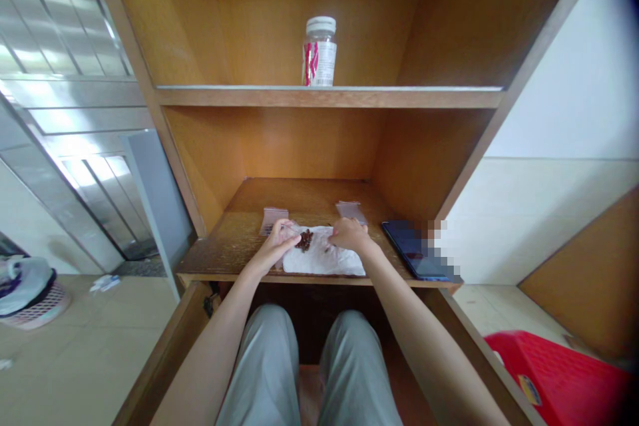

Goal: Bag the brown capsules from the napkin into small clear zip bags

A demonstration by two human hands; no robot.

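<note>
A white paper towel [344, 263] lies on the lower wooden shelf with a small heap of dark reddish-brown pieces [305, 240] on its left part. My left hand [277, 239] is closed at the towel's left edge, its thumb beside the heap. Between its fingers shows what looks like a small clear plastic bag [290, 231]. Over the towel's right part, my right hand [349, 234] pinches its fingertips together; whatever is in them is too small to name. Behind the hands lie a zip bag [273, 214] on the left and another zip bag [351, 210] on the right.
A dark smartphone or tablet [412, 249] lies right of my right hand. On the upper shelf [329, 98] stands a white-capped jar [320, 53]. My knees are under the lower shelf. A red plastic object [559, 373] is at lower right, a lined basket [37, 306] at left.
</note>
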